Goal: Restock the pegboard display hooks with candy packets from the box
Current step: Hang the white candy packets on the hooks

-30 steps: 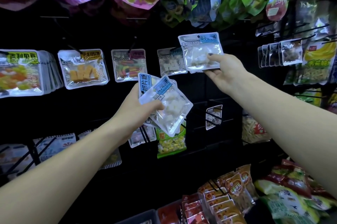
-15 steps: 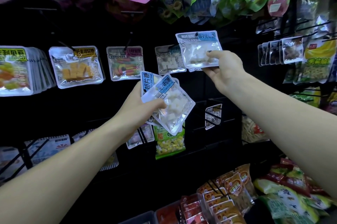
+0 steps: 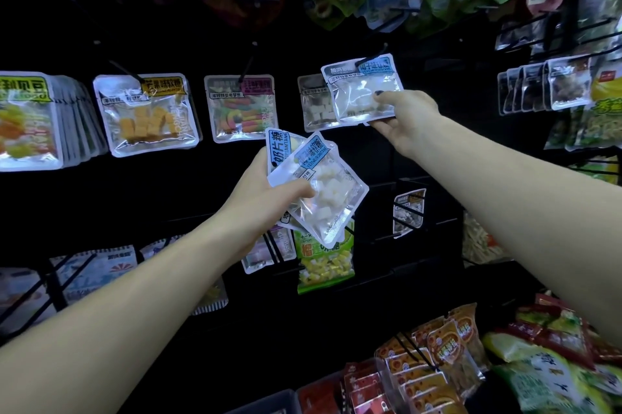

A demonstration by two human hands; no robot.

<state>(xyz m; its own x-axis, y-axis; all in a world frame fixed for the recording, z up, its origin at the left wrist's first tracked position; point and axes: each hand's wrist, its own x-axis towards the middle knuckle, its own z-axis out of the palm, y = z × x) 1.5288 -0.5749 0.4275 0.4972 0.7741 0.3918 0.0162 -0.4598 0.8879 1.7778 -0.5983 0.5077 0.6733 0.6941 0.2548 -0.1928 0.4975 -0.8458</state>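
Holding a clear plastic packet of white candy cubes with a blue label (image 3: 361, 90) up at the black pegboard wall (image 3: 141, 198), the person's right hand (image 3: 405, 117) pinches its lower right edge between thumb and fingers. The packet's top sits right at a thin black metal hook (image 3: 373, 55), but the pictures do not show clearly if the hook is through its hole yet. Just behind it, to the left, hangs a matching clear packet of white cubes (image 3: 314, 104).

The left hand (image 3: 266, 191) is closed around a small fanned bunch of clear packets with blue and white labels (image 3: 319, 184), held lower down and nearer the person. At least three packets show in the bunch, so more hanging is likely left to do.

Some hooks look full, like the thick row of packets with a yellow and green label (image 3: 30, 120) at far left. Others hold only one or two, like the clear packet of orange cubes (image 3: 146, 114). The box cannot be seen for sure. The job looks partway done.
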